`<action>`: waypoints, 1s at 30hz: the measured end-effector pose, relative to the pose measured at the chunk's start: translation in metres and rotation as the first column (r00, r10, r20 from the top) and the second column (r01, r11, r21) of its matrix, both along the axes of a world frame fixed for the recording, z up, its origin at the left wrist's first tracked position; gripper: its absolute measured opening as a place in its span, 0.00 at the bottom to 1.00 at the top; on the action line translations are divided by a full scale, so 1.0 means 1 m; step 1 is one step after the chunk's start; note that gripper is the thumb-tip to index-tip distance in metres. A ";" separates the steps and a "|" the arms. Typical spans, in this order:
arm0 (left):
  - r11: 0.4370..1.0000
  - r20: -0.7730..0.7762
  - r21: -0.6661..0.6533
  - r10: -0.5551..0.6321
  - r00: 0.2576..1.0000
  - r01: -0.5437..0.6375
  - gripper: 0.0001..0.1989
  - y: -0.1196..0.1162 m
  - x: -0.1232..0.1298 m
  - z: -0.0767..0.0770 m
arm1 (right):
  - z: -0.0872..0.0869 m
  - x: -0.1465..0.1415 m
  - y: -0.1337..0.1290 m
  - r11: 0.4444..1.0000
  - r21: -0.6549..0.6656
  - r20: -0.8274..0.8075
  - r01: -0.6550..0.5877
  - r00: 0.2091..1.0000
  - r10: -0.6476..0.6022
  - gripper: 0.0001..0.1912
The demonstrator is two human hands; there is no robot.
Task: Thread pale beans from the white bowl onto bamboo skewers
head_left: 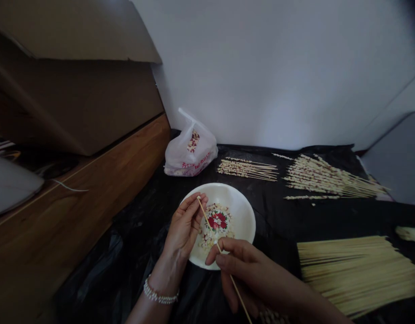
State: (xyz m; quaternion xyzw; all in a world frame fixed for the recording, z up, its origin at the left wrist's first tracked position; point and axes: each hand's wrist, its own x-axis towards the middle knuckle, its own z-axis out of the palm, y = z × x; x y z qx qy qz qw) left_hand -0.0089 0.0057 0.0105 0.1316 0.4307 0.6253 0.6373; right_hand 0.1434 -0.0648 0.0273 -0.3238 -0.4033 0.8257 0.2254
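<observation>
A thin wooden skewer (240,294) runs from my right hand (243,265) up over the bowl towards my left hand; its upper and lower parts line up, so it looks like one stick. The fingers of my right hand are closed round it. My left hand (187,222) is pinched at the upper tip, where a small pale kernel (198,197) shows between thumb and fingertips. Below lies a white bowl (245,216) with a red flower print and loose pale and dark-red kernels (207,243). Another small white piece shows by my right fingertips.
A white plastic bag (190,155) of kernels stands behind the bowl. Two groups of filled skewers (243,169) (318,177) lie on black plastic sheeting (271,216). Bare skewers (359,270) lie at right. Wooden furniture (126,166) and a cardboard box (102,94) are left; a pale wall (278,67) is behind.
</observation>
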 end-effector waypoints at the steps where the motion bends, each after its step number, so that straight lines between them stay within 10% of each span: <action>1: 1.000 -0.001 0.000 0.003 1.000 -0.003 0.09 0.000 0.000 0.000 | -0.001 0.000 0.000 1.000 -0.003 -0.016 0.008 1.000 -0.008 0.13; 18: 0.999 -0.046 0.026 0.020 0.999 -0.019 0.10 0.001 -0.003 -0.009 | -0.003 -0.004 -0.006 0.993 -0.068 -0.076 0.100 0.992 -0.105 0.19; 30: 0.991 0.345 -0.037 -0.112 0.932 0.132 0.17 0.005 -0.007 -0.002 | -0.003 -0.004 -0.006 0.999 -0.029 -0.037 0.039 0.999 -0.040 0.13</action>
